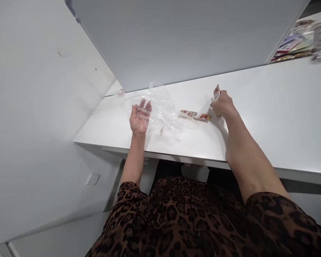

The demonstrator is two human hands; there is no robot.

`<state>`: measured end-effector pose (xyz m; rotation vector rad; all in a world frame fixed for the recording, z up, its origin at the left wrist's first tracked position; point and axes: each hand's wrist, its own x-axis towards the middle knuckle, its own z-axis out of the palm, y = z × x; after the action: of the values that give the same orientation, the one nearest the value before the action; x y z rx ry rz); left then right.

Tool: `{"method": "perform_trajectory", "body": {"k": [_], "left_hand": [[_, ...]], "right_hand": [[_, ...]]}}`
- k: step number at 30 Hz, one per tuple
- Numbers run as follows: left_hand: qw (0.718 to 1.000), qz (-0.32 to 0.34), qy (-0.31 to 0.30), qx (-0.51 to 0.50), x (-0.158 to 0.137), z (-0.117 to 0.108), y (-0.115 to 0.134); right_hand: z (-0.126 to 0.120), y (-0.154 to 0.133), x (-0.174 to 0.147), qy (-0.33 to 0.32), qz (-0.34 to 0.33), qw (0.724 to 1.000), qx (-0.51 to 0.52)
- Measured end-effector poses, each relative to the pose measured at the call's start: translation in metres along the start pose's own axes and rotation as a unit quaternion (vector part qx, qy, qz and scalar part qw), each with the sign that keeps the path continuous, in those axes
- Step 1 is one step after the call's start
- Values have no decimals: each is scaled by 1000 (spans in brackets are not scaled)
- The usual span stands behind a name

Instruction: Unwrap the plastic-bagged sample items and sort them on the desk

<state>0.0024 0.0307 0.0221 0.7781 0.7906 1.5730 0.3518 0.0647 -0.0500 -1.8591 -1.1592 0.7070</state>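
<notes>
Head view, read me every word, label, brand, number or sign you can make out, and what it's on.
None can be read.
Lying packet on the table: markings on red, too small and blurred.
Held packet in the right hand: print too blurred.
Pile at upper right: any print too small.

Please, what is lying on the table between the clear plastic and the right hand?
In the head view, a printed packet lies between the clear plastic and the right hand, on the table.
</notes>
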Motion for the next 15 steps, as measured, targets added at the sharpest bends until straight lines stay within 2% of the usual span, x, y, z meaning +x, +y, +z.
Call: {"method": "perform_trajectory", "body": {"k": [3, 6, 7, 9, 11, 13, 15], "left_hand": [[998, 55, 7, 34, -1, -13, 32], [994, 89, 9, 65, -1, -22, 53], [993, 96, 10, 75, -1, -24, 58], [989, 110, 13, 94, -2, -29, 66], [985, 131, 26, 110, -3, -36, 76], [979, 159, 45, 119, -4, -47, 89], [973, 188, 62, 122, -4, -60, 105]], "right_hand": [[2, -8, -11, 3, -7, 994, -109], [10, -22, -28, 11, -130, 976, -175], [14, -26, -34, -16, -183, 965, -188], [25, -32, -43, -120, -261, 931, -226], [36, -36, -52, -219, -283, 891, -280], [43, -40, -59, -253, -276, 869, -323], [45, -44, -65, -239, -262, 868, -348]]}}
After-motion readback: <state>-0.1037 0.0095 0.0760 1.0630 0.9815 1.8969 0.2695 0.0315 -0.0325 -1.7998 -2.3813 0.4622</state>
